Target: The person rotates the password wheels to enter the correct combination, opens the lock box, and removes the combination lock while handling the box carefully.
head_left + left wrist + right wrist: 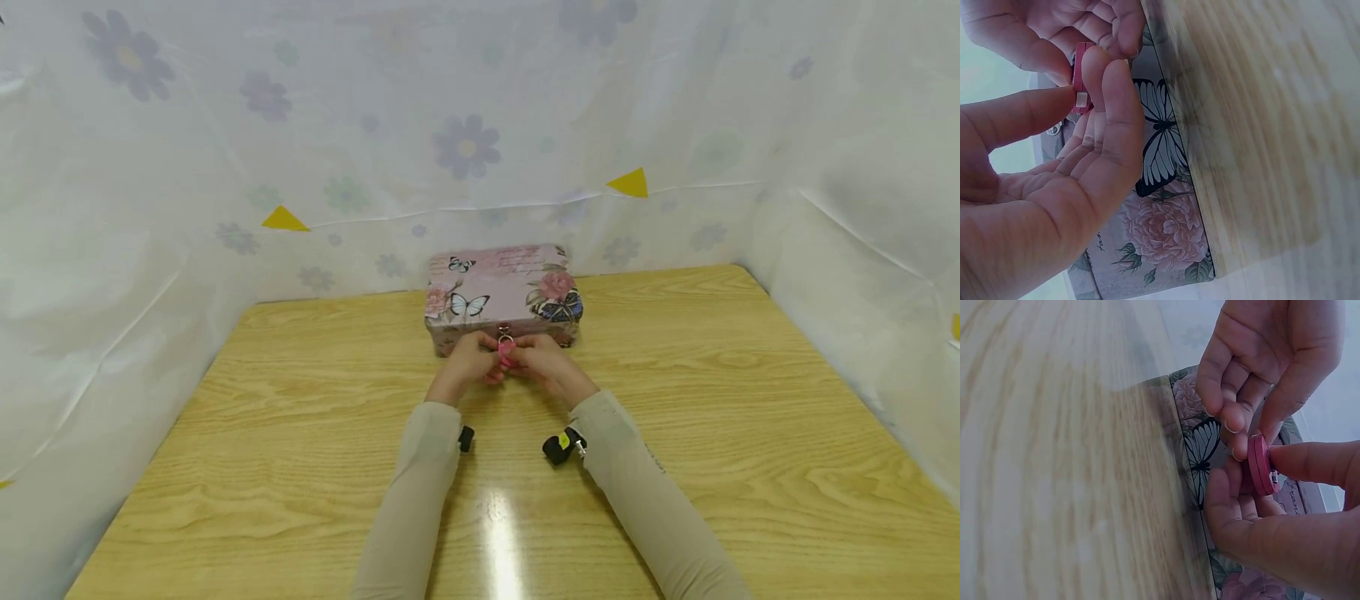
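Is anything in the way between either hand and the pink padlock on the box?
Nothing visible is. The left hand and the right hand both hold the pink padlock at the front of the box, with no other object between them and it.

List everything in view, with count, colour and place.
box: 1, pink with flowers and butterflies, on table's far side
clasp: 1, metallic, box front
padlock: 1, pink, at clasp
table: 1, wood-toned, under box
sheeting: count unclear, whitish, flowered behind table
patches: 4, yellow, two behind table, one at each side edge
wrist cameras: 2, black, at wrists
sleeves: 2, beige, forearms
left hand: 1, bare, pinching padlock
right hand: 1, bare, pinching padlock
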{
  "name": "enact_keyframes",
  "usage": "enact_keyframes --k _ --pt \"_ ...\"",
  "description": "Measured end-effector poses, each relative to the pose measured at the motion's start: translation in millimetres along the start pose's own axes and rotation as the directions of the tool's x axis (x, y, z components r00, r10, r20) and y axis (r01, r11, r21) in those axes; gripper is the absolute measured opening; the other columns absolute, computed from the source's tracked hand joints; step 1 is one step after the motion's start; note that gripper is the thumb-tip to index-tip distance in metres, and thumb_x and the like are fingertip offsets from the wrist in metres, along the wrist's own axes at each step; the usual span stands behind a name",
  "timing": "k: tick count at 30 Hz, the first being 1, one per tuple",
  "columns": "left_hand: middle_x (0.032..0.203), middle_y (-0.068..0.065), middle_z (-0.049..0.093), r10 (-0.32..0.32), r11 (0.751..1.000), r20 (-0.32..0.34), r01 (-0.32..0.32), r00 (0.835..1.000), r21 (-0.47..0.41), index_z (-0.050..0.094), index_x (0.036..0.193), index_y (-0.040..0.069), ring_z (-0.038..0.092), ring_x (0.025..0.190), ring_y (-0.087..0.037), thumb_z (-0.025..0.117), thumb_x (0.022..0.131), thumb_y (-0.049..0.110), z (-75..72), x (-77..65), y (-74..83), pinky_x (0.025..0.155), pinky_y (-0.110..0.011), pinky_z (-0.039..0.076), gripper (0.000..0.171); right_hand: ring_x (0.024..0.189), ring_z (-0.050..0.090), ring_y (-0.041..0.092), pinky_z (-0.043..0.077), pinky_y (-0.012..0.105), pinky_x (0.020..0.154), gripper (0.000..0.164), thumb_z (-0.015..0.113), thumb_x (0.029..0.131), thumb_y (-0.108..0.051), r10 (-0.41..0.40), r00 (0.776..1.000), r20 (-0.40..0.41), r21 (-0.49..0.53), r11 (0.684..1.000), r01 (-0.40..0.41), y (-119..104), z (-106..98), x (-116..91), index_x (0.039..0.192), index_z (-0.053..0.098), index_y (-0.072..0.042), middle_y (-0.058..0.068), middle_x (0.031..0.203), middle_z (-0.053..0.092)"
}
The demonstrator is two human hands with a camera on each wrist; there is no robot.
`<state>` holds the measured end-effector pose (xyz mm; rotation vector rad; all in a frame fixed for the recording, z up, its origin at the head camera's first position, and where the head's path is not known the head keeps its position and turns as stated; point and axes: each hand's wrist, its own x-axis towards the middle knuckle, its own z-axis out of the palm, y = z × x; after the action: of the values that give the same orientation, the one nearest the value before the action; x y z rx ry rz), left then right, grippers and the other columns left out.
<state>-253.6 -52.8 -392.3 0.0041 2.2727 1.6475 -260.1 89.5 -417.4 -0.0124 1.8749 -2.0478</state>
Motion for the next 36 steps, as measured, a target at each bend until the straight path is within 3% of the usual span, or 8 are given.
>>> enact_keyframes --k 9,20,36 --pt "0.079 -0.016 0.061 -0.005 1.000 0.001 0.005 1.000 -0.007 0.050 0.111 -0.010 0.058 0.057 -0.016 0.050 0.096 -0.003 0.4 0.2 0.0 0.071 -0.040 0.058 0.016 0.076 0.060 0.008 0.053 0.030 0.084 0.030 0.048 0.095 0.004 0.003 1.000 -0.001 0.009 1.000 -0.003 -0.8 0.0 -0.3 0.120 0.048 0.021 0.004 0.087 0.060" --pt "0.078 -0.016 0.062 -0.011 1.000 -0.003 0.011 1.000 -0.009 0.050 0.110 -0.009 0.058 0.057 -0.017 0.050 0.095 -0.005 0.5 0.6 -0.6 0.070 -0.040 0.058 0.015 0.070 0.060 0.008 0.054 0.029 0.078 0.019 0.048 0.097 -0.004 0.015 1.000 0.023 -0.014 1.000 -0.014 1.8 -3.1 1.2 0.106 0.058 0.010 -0.002 0.076 0.062" --pt "0.077 -0.014 0.060 -0.018 1.000 -0.003 0.018 1.000 -0.005 0.050 0.111 -0.009 0.058 0.057 -0.017 0.052 0.096 -0.002 1.1 2.2 -2.0 0.070 -0.039 0.058 0.016 0.072 0.059 0.008 0.053 0.026 0.075 0.032 0.048 0.097 -0.001 0.002 1.000 0.009 -0.015 1.000 -0.002 1.4 -1.0 -0.7 0.120 0.047 0.021 0.002 0.080 0.060"
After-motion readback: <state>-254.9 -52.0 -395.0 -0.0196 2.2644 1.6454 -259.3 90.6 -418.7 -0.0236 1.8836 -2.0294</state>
